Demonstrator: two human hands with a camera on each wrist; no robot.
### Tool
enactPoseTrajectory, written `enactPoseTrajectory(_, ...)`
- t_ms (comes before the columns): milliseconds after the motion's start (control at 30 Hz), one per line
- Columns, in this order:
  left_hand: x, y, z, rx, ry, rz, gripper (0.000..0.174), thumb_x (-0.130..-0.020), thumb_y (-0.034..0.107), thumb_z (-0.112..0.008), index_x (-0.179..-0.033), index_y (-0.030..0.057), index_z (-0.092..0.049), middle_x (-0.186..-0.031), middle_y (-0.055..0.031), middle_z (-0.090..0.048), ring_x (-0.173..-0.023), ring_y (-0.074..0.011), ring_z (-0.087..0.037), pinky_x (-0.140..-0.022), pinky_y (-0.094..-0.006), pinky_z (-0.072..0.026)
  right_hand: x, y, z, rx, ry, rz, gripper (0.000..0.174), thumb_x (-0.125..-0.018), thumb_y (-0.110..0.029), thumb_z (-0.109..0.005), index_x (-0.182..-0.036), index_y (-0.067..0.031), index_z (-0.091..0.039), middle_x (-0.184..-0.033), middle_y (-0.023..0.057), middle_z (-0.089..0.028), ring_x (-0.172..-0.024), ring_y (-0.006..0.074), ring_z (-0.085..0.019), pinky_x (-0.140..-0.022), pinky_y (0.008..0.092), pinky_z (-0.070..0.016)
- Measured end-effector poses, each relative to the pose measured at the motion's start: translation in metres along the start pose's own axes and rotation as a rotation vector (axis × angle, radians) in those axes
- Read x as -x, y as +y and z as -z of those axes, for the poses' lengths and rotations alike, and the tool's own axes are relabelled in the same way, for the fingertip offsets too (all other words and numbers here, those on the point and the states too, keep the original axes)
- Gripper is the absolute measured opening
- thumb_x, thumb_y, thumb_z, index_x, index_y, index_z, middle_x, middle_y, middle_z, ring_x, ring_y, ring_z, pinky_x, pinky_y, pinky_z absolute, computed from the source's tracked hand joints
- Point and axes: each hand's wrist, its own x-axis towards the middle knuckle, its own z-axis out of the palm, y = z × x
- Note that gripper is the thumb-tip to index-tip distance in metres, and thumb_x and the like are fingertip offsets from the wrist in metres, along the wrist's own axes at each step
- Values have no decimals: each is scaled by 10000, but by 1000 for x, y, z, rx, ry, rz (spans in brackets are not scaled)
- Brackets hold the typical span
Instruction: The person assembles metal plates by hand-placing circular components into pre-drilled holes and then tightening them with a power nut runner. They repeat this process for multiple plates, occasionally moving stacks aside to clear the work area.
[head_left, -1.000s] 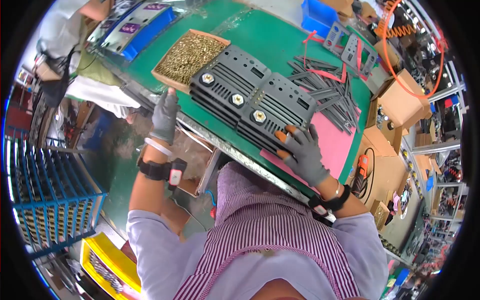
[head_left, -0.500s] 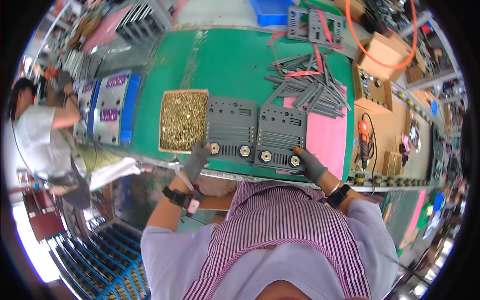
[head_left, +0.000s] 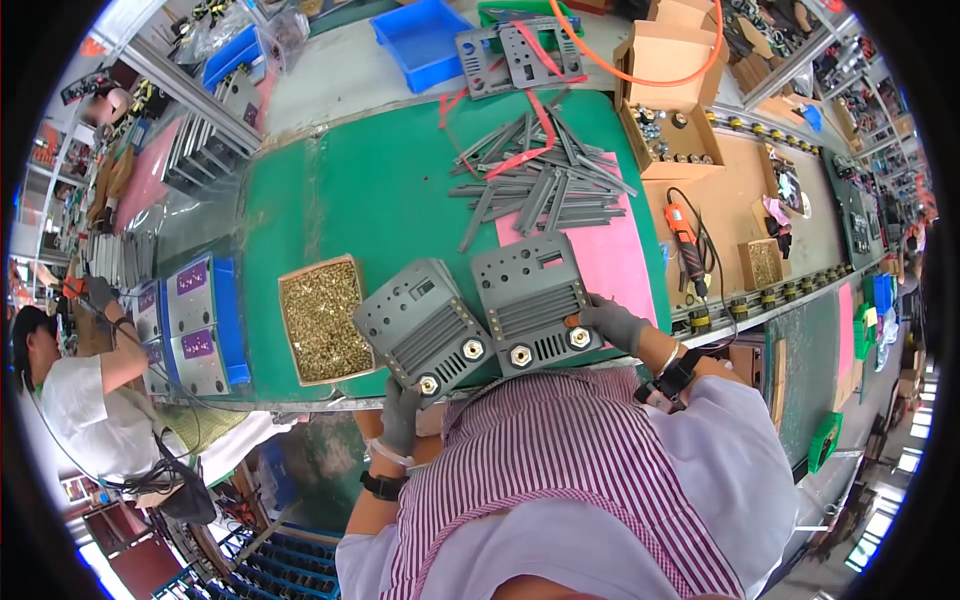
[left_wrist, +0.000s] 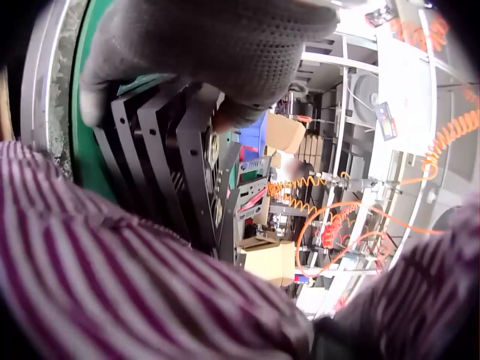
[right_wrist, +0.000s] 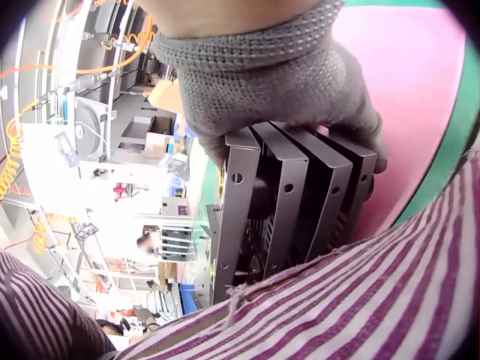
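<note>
Hands clasp the near ends: left hand (head_left: 402, 412) on left panel stack (head_left: 425, 330), right hand (head_left: 612, 325) on right panel stack (head_left: 530, 295).

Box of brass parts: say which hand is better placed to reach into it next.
Left, likely. The left hand grips the panel stack next to the box; the right hand holds the other stack, farther from it.

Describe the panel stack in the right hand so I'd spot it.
On the green mat, at the near edge, lie two stacks of dark grey vented panels. The right hand grips the stack over the pink sheet; the other stack sits beside the box of brass parts.
</note>
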Motion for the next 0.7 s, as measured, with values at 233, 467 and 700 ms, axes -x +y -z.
enactPoseTrajectory(233,-61,-5,19,187,-147,92,476,-843,222,-577,-1236,5,-418,-1151,-87,-537,-992,-186,-567,-832,-307,-487,23,12,52,-185,57,65,558,-763,-104,-581,-1258,62,-384,-1119,128,-548,-968,188,-571,-817,275,-479)
enactPoseTrajectory(467,-48,31,-4,317,-195,166,515,-809,156,-612,-1251,4,-394,-1140,-103,-544,-1019,-206,-569,-854,-319,-495,45,30,85,-92,148,220,598,-778,-99,-580,-1309,40,-343,-1102,129,-566,-986,170,-555,-835,266,-450)
enactPoseTrajectory(700,-45,13,-53,122,-196,40,504,-724,77,-615,-1185,-28,-439,-1079,-124,-576,-923,-222,-581,-821,-307,-473,-1,93,131,-461,71,198,181,-772,-98,-588,-917,10,-593,-824,76,-621,-706,152,-601,-651,256,-497)
